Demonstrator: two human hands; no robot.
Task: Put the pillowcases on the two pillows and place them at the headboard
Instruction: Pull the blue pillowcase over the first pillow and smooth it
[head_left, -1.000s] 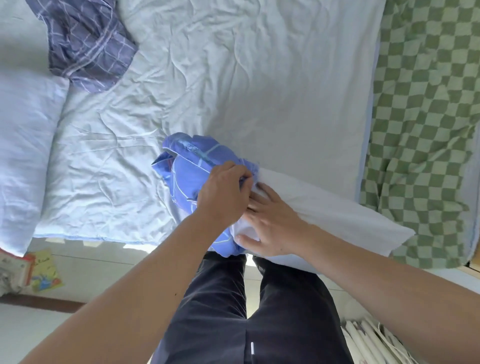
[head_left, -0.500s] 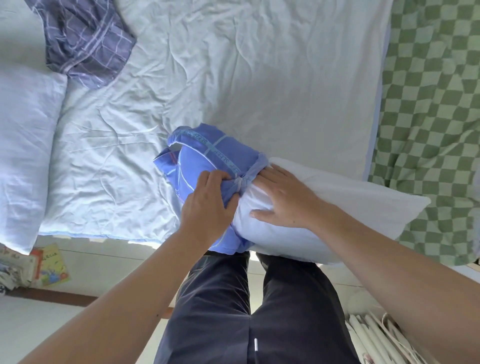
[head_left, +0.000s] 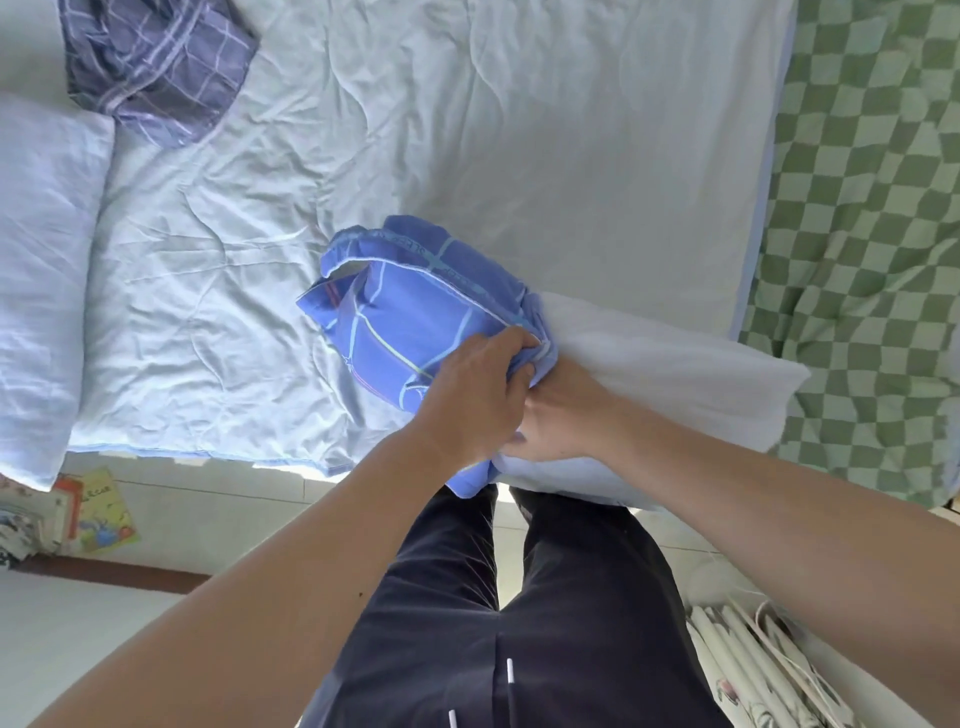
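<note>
A white pillow (head_left: 670, 374) lies at the bed's near edge, its left end inside a bunched bright blue checked pillowcase (head_left: 410, 306). My left hand (head_left: 480, 389) grips the pillowcase's gathered edge on top of the pillow. My right hand (head_left: 563, 415) lies against the pillow just below that edge, its fingers partly hidden under the blue cloth and my left hand. A second bare white pillow (head_left: 41, 270) rests at the far left. A dark purple checked pillowcase (head_left: 156, 67) lies crumpled at the top left.
The pale blue quilted bed sheet (head_left: 467, 130) fills the middle. A green checked blanket (head_left: 862, 234) covers the right side. Books (head_left: 98, 506) lie on the floor at the lower left, and a white rack (head_left: 758, 670) stands at the lower right.
My left hand has pulled the blue pillowcase edge further right along the pillow. My right hand has slid from the pillow's top down under that edge.
</note>
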